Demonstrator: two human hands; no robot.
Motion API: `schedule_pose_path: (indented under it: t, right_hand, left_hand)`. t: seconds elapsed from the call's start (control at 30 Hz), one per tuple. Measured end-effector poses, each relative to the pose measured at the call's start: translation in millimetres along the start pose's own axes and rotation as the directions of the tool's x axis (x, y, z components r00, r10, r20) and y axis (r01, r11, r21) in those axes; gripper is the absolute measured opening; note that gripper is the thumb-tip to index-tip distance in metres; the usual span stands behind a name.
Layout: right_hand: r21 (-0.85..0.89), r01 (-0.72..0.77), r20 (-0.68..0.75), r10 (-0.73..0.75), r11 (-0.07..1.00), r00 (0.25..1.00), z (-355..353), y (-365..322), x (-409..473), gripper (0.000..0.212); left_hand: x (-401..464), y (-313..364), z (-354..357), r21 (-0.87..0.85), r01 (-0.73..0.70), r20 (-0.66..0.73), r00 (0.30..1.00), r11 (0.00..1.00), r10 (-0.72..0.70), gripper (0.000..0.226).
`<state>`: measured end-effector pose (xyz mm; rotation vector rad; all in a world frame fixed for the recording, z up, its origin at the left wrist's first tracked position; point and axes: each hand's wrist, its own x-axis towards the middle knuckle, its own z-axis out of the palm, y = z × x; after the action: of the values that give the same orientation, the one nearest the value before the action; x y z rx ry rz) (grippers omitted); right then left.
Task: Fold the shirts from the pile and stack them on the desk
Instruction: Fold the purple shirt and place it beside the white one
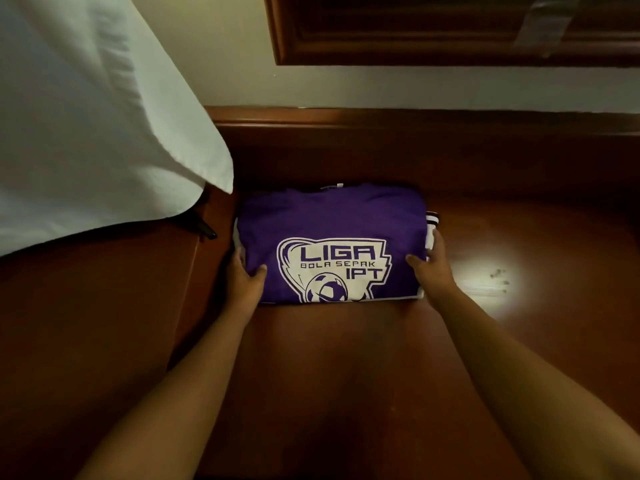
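A folded purple shirt, its white "LIGA BOLA SEPAK IPT" football crest facing up, sits at the centre of a dark wooden desk, gripped at both side edges by a person's bare hands. The left hand, at about 8 o'clock from the crest, pinches the shirt's edge with the thumb on top and the fingers tucked underneath. The right hand, at about 4 o'clock, does the same, thumb pressed on the purple cloth and fingers curled around the side.

A sliver of white fabric with dark stripes shows at 3 o'clock under the purple shirt, probably another folded garment beneath it, though the dim light leaves that unsure. A white sheet hangs at 10 o'clock (no unfolded pile is in view), and a bright spot of light falls on the wood beside the right hand.

The step appears to be seating this shirt on the stack. To do it well, both hands should keep the fold tight, square the edges with whatever lies below, then slide the fingers out flat and together so the bottom layer is not dragged askew.
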<state>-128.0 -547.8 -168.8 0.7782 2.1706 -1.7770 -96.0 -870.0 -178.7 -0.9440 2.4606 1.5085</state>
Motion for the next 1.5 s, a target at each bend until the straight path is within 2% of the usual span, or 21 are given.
schedule_pose_path:
  t: [0.1,0.3,0.43,0.5,0.57,0.63,0.7,0.8,0.97,1.03,1.07,1.13,1.2,1.27,1.37,1.5]
  right_hand:
    - [0.018,-0.085,-0.036,0.086,0.996,0.996,-1.1,10.2,-7.5,0.061]
    - [-0.112,-0.140,-0.063,0.134,0.984,0.989,-6.3,16.5,-13.5,0.047]
    - [-0.274,-0.141,-0.106,0.115,0.951,0.988,-8.8,19.3,-18.1,0.045]
    - [-0.348,-0.165,-0.161,0.115,0.923,0.980,-7.6,17.1,-19.8,0.051]
    - [-0.319,-0.184,-0.159,0.139,0.930,0.977,-4.1,13.2,-20.8,0.061]
    - [-0.225,-0.206,-0.129,0.180,0.952,0.975,1.1,8.2,-23.3,0.057]
    - [-0.163,-0.244,-0.129,0.225,0.956,0.966,4.0,6.7,-25.8,0.047]
    - [-0.089,-0.324,-0.130,0.312,0.942,0.941,-0.4,11.0,-28.9,0.037]
    - [-0.245,-0.438,-0.115,0.423,0.865,0.899,-24.7,32.8,-51.0,0.040]
    - [-0.373,-0.371,-0.143,0.342,0.851,0.929,-33.9,36.0,-60.3,0.048]
    - [-0.470,-0.299,-0.187,0.238,0.830,0.953,-38.3,34.9,-61.3,0.054]
    - [-0.654,-0.154,-0.228,0.002,0.740,0.974,-41.8,25.4,-54.6,0.065]
    - [-0.726,-0.012,-0.165,-0.158,0.688,0.974,-33.3,8.5,-40.6,0.063]
    - [-0.765,0.146,-0.028,-0.260,0.628,0.965,-16.1,-10.7,-22.0,0.056]
    - [-0.800,0.295,0.153,-0.298,0.522,0.942,9.7,-33.5,8.5,0.056]
    - [-0.868,0.273,0.221,-0.168,0.415,0.961,25.7,-46.8,40.1,0.058]
  left_hand:
    - [-10.2,-20.2,-0.9,0.068,-0.007,-0.058,0.998,0.998,0.011,0.059]
    - [-16.7,-25.4,-3.4,0.171,0.080,-0.036,0.997,0.982,-0.075,0.040]
    - [-17.6,-24.0,-4.1,0.216,0.092,-0.135,0.989,0.972,-0.064,0.039]
    - [-19.7,-26.5,-0.5,0.235,0.113,-0.154,0.985,0.965,-0.077,0.047]
    - [-19.9,-28.9,3.5,0.236,0.146,-0.149,0.982,0.961,-0.112,0.060]
    - [-15.3,-28.5,7.0,0.180,0.168,-0.141,0.980,0.969,-0.143,0.062]
    - [-10.4,-26.5,10.1,0.106,0.200,-0.102,0.977,0.974,-0.189,0.050]
    - [-18.5,-25.9,11.6,0.091,0.233,-0.053,0.972,0.968,-0.229,0.036]
    - [-54.3,-41.2,10.2,0.211,0.280,-0.035,0.960,0.937,-0.279,0.038]
    - [-65.6,-41.7,8.9,0.319,0.233,-0.083,0.972,0.918,-0.218,0.050]
    - [-69.5,-39.8,9.0,0.383,0.185,-0.120,0.981,0.905,-0.150,0.058]
    - [-71.2,-31.7,11.9,0.509,0.015,-0.154,0.985,0.861,0.073,0.067]
    - [-65.5,-11.9,19.4,0.562,-0.180,-0.087,0.958,0.808,0.274,0.065]
    - [-47.9,14.1,30.4,0.550,-0.321,0.019,0.928,0.771,0.373,0.059]
    - [-3.6,45.5,39.6,0.584,-0.365,0.099,0.919,0.725,0.383,0.057]
    - [46.1,68.2,36.4,0.675,-0.320,0.251,0.947,0.665,0.201,0.060]
